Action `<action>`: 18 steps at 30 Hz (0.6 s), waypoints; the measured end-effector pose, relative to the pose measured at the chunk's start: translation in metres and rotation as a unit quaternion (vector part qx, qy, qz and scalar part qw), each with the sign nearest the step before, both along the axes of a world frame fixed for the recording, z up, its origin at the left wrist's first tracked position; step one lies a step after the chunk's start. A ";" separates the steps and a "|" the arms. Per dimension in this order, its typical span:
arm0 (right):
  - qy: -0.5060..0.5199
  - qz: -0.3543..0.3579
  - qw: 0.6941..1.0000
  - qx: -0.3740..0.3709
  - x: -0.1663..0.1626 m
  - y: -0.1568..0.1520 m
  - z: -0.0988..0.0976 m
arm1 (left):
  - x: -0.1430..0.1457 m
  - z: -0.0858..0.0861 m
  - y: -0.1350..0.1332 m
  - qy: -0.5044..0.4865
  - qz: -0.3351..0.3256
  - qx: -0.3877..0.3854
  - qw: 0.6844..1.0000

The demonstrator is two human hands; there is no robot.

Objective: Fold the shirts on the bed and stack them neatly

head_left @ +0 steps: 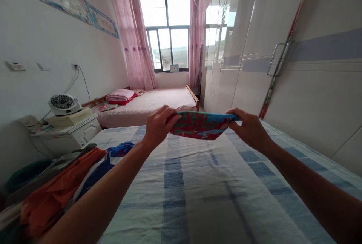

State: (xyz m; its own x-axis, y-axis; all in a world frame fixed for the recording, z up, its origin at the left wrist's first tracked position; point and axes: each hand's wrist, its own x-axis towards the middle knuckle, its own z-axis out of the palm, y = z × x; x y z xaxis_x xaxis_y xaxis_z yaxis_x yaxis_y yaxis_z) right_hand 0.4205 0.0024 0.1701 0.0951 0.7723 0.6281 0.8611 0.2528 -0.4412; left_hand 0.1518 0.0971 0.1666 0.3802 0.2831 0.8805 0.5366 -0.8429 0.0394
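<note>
My left hand (160, 125) and my right hand (249, 127) hold a folded patterned cloth (200, 125) between them, stretched level above the bed. It is red with green and blue patches; what kind of garment or cloth it is, I cannot tell. The left fingers and thumb pinch its left end, and the right ones pinch its blue right corner. Beneath lies a bed with a blue and white checked sheet (198, 198). A pile of clothes rests by my left forearm, with an orange garment (62, 187) and a blue and white one (98, 172).
Beyond is a second bed (161, 98) with a folded pink quilt (120, 95). A white fan (65, 102) stands on a bedside cabinet (85, 129) at left. Glossy white wardrobes (254, 29) line the right side. Pink curtains (132, 36) flank the window.
</note>
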 end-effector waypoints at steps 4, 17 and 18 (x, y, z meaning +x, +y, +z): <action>-0.066 0.074 0.990 -0.101 0.009 -0.051 -0.079 | -0.026 -0.075 -0.052 0.178 -0.084 -0.009 0.980; 0.630 -0.040 0.739 -0.236 -0.022 -0.115 -0.159 | -0.028 -0.170 -0.086 0.247 -0.021 -0.231 0.941; 0.665 -0.027 0.712 -0.225 -0.026 -0.119 -0.158 | -0.027 -0.176 -0.085 0.247 -0.014 -0.239 0.939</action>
